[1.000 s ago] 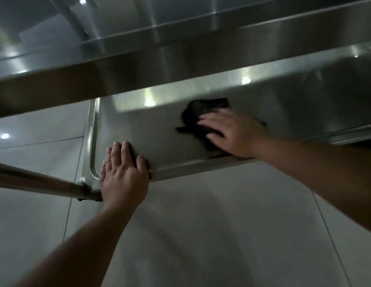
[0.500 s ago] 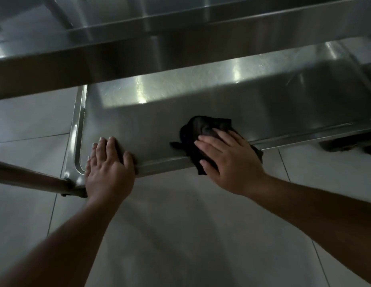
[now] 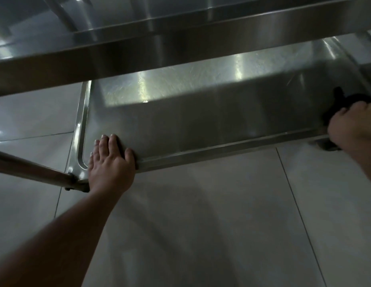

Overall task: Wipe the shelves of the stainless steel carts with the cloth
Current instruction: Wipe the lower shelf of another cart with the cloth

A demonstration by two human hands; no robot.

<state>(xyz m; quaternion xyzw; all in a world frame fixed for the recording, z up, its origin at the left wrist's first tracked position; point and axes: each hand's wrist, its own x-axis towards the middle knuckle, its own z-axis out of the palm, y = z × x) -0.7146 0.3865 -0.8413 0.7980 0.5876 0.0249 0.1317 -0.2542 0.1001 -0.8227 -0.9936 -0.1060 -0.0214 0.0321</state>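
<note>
Cloth (image 3: 346, 104): dark, bunched under my right hand (image 3: 354, 125), whose fingers curl over it at the lower shelf (image 3: 201, 121)'s right end. Unwiped steel runs leftward along the shelf's long axis toward my left hand (image 3: 111, 162), flat, fingers straight, bracing the front rim.

I count two hands — left hand (image 3: 110, 162) and right hand (image 3: 354, 125) — one dark cloth (image 3: 344, 102), two steel shelves — lower shelf (image 3: 201, 125), upper shelf (image 3: 180, 44) — and one cart leg (image 3: 35, 172).
</note>
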